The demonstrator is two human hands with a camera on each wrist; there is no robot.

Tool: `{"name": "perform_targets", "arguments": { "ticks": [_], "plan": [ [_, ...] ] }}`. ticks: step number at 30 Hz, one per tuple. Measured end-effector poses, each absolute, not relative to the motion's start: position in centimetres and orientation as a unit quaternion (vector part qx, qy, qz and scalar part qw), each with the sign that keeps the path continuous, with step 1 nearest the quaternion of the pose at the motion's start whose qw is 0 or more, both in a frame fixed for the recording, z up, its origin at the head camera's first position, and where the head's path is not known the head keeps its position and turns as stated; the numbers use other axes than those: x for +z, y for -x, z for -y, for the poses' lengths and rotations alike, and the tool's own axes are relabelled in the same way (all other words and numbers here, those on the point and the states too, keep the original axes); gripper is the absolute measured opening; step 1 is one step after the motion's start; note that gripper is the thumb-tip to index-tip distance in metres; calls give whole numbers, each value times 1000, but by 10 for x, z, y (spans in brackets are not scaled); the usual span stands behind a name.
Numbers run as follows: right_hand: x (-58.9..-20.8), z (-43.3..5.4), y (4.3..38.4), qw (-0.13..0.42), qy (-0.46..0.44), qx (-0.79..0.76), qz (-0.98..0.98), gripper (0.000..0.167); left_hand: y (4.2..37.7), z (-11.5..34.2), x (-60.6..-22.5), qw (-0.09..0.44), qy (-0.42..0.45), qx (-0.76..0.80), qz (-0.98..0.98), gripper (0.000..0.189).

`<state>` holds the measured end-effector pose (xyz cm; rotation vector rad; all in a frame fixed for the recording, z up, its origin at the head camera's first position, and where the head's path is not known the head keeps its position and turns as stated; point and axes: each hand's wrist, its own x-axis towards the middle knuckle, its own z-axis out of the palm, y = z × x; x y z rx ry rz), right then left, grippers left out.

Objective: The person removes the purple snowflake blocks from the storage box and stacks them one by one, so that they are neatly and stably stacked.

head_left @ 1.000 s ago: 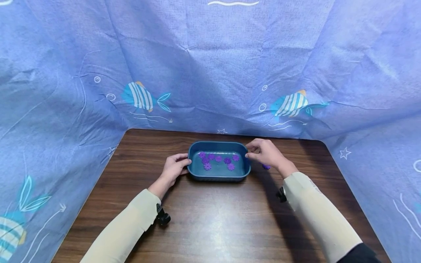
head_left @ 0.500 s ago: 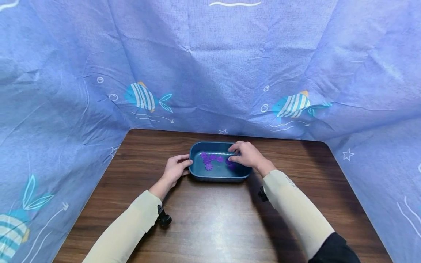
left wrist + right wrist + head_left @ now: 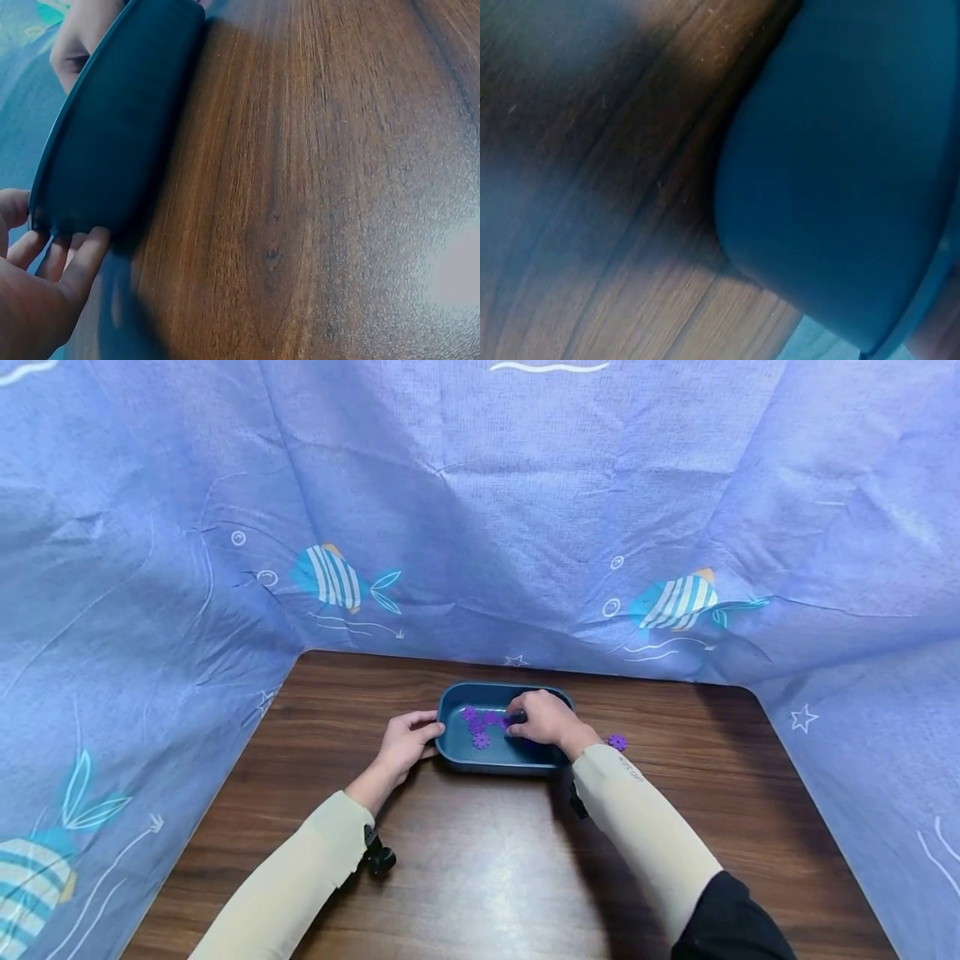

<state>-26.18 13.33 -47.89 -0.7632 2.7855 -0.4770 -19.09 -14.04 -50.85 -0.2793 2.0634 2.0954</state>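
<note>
A dark blue plastic bin (image 3: 502,768) stands toward the back of the table, with several purple flower-shaped pieces (image 3: 481,741) on its floor. My left hand (image 3: 403,745) holds the bin's left end, thumb at the rim; in the left wrist view the left hand's fingers (image 3: 88,259) touch its outer wall. Over the bin's right half, my right hand (image 3: 546,720) reaches in from the right. Its thumb and forefinger are apart, beside the purple pieces, some of which it hides. One more purple piece (image 3: 617,742) lies on the table right of the bin.
The brown wood-grain table (image 3: 465,860) extends around the bin. A blue curtain printed with fish (image 3: 480,568) hangs close behind the table and along both sides. In the right wrist view, the bin's outer wall (image 3: 832,180) takes up much of the picture.
My right hand has moved left from the bin's right rim into the bin, toward the middle pieces. The purple piece on the table shows more fully. My left hand keeps its hold.
</note>
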Motion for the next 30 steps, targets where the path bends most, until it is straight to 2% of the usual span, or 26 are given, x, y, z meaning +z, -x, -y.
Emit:
{"name": "perform_targets", "arguments": {
  "ticks": [12, 30],
  "plan": [
    [-482, -124, 262, 128, 247, -131, -952, 30, 192, 141, -511, 95, 92, 709, -693, 40],
    [-483, -118, 265, 106, 265, -78, -955, 24, 191, 141, -507, 96, 90, 704, -698, 37]
  ]
}}
